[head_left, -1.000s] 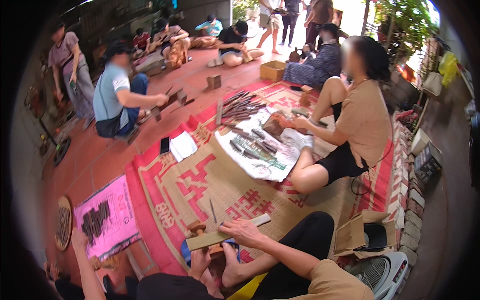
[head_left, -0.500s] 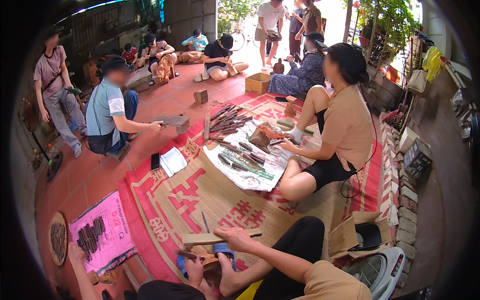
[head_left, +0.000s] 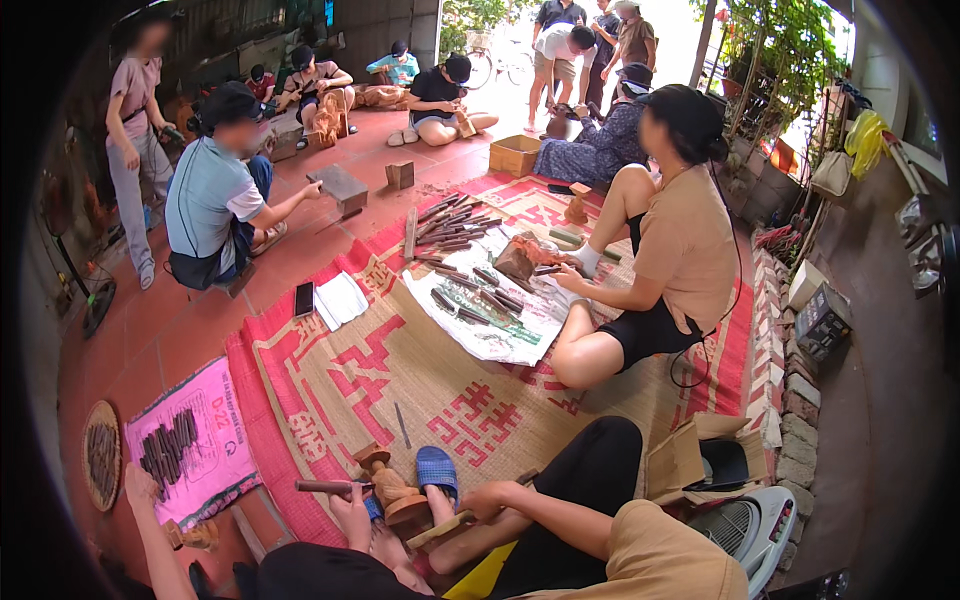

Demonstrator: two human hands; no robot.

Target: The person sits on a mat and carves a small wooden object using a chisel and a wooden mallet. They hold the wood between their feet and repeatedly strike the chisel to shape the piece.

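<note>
My left hand (head_left: 350,517) is closed around a dark, round-handled carving chisel (head_left: 322,486), held beside a carved wooden figure (head_left: 396,487). The figure leans between my feet, its round base towards me. The chisel's cutting end cannot be made out. In my right hand (head_left: 492,499) is a flat wooden bar (head_left: 440,530), slanting down to the left across my lower leg, near the base. A blue checked slipper (head_left: 437,468) covers part of one foot. Just beyond the figure, a thin dark tool (head_left: 402,425) lies on the woven mat (head_left: 380,400).
Many dark chisels (head_left: 455,225) lie on the mat and a white sheet (head_left: 480,340) beside a seated person. At left are a pink bag (head_left: 215,440) bearing chisels, a round basket (head_left: 103,410) and another person's hand (head_left: 140,490). A fan (head_left: 765,520) and open carton (head_left: 670,465) stand right.
My right hand has lowered the wooden bar from above the figure towards my leg. My left hand and the chisel have shifted left, uncovering the carved figure.
</note>
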